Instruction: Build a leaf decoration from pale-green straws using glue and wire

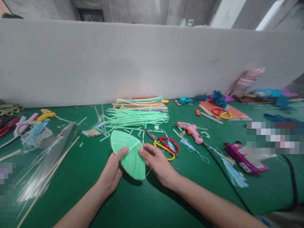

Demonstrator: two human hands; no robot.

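Observation:
Between both hands is a light green fan-shaped piece (pixel 133 164) that looks made of fuzzy pipe cleaners laid side by side, with a raised strip across its middle. My left hand (pixel 116 167) pinches its left edge, thumb on top near the strip. On the other side my right hand (pixel 156 161) grips it with the thumb pressed by the strip's right end; a thin loop of thread or wire hangs below that hand. Scissors (pixel 155 137) with red and yellow handles lie just beyond my right hand. Behind the fan is a pile of green pipe cleaners (pixel 137 117).
A pink glue gun (pixel 191 130) and blue tassels (pixel 234 172) lie to the right, near a purple glue gun (pixel 244 158). At left are a yellow glue gun (pixel 44 116), sticks and clear plastic sheets (pixel 45 171). A white partition (pixel 95 63) closes the table's back.

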